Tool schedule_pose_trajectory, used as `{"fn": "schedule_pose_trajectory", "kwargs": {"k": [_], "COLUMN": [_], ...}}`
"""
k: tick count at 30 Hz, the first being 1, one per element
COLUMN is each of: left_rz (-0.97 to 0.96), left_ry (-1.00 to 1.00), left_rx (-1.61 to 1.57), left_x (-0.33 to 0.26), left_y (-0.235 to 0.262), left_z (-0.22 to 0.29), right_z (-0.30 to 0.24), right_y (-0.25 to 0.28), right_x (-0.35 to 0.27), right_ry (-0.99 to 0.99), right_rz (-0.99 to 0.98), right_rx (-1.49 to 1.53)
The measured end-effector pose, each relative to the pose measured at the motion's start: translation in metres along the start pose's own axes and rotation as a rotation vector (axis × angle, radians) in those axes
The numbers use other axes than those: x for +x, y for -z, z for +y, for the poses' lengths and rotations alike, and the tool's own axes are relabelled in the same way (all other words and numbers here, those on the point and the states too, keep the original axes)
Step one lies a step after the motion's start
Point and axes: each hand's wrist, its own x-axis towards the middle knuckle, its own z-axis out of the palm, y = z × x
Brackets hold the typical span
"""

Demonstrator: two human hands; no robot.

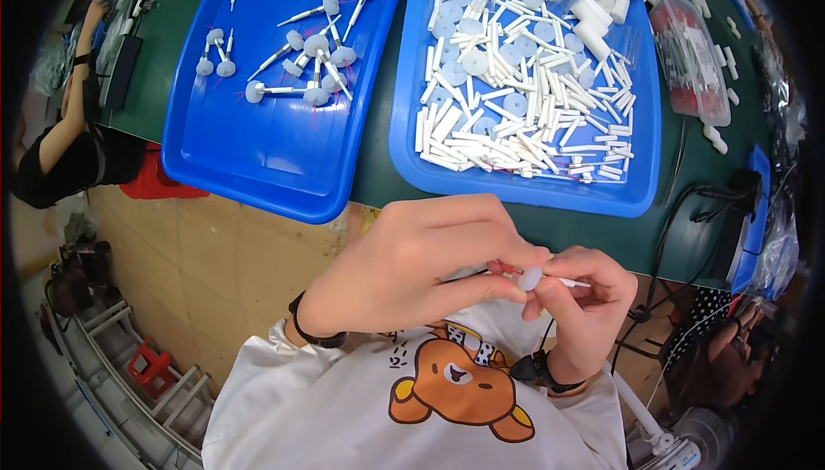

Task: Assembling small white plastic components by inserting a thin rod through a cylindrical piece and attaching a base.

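In front of my chest, my left hand (430,255) pinches a small translucent white disc (530,279) between thumb and fingertips. A thin dark strand shows between that hand's fingers; its kind is unclear. My right hand (589,294) is closed around a thin white rod (569,282) at the disc's right side, the two hands nearly touching. Whether disc and rod are joined is hidden by my fingers. Just beyond, a blue tray (649,180) holds many white tubes (550,96) and several pale discs (475,62).
To the left, another blue tray (258,161) carries several disc-and-rod pieces (314,45) with fine pink wires. A clear plastic box (687,57) with red contents stands at the right on the green table (382,126). Black cables (679,221) hang near the right edge. A co-worker's arm (73,100) is at far left.
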Motion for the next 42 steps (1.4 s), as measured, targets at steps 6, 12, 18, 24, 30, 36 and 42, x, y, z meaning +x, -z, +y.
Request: {"fn": "schedule_pose_trajectory", "kwargs": {"k": [6,12,18,24,30,36,42], "left_rz": [0.301,0.9,0.932,0.834,0.747,0.645,0.479], "left_ry": [0.076,0.178,0.372,0.21,0.126,0.023,0.011], "left_rx": [0.393,0.822,1.041,1.035,0.865,0.799,0.792], "left_x": [-0.006,-0.026,-0.036,-0.027,-0.015,-0.002,0.009], "left_y": [0.025,0.067,0.074,0.061,0.044,0.031,0.01], "left_z": [0.021,0.0,-0.012,-0.018,-0.017,-0.02,-0.015], "right_z": [0.004,-0.006,-0.015,-0.011,-0.011,-0.014,-0.019], "right_y": [0.0,0.025,0.031,0.029,0.028,0.032,0.041], "right_x": [0.02,0.036,0.065,0.087,0.093,0.095,0.089], "right_ry": [0.12,0.15,0.299,0.385,0.337,0.371,0.371], "right_rz": [0.194,0.237,0.142,0.062,0.008,0.061,0.155], "right_rx": [-0.168,-0.344,-0.956,-1.126,-1.118,-1.135,-1.014]}}
